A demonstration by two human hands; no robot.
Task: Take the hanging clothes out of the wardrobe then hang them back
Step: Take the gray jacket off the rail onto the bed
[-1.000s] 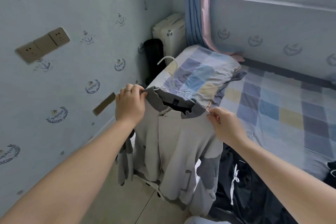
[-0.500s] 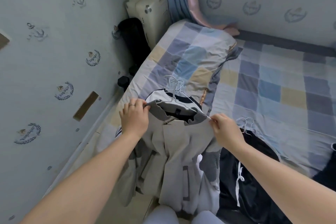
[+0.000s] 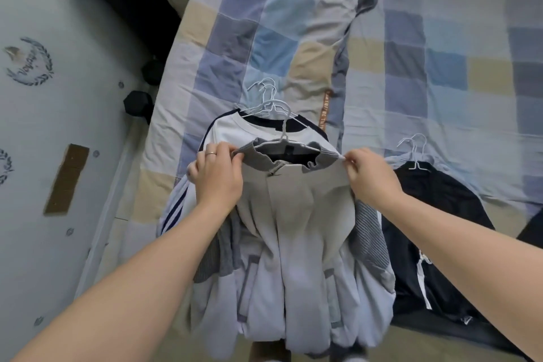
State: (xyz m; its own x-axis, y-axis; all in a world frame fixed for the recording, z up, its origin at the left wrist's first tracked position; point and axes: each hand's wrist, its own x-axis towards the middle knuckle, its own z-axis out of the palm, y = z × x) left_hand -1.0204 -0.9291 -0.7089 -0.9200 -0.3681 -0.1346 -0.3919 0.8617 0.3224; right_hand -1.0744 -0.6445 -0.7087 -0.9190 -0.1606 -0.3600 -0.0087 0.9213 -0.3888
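A grey jacket (image 3: 293, 214) on a white wire hanger (image 3: 282, 138) is spread over the near edge of the bed. My left hand (image 3: 217, 176) pinches its left shoulder by the collar. At the other shoulder, my right hand (image 3: 370, 176) pinches the hanger's end and the fabric. Under the jacket lies a white top with dark stripes (image 3: 232, 132) on more white hangers (image 3: 264, 94). To the right, a black garment (image 3: 435, 209) lies on its own hanger (image 3: 414, 150). No wardrobe is in sight.
The bed (image 3: 411, 47) has a checked blue, grey and beige cover, with a pillow (image 3: 279, 17) at its head. A wallpapered wall (image 3: 44, 126) runs along the left. Two small dark objects (image 3: 138, 100) sit in the gap between wall and bed.
The jacket came down from mid-air onto the bed, over the white top. My view tilted downward; the window and curtain left the frame. Both hands kept their hold on the shoulders.
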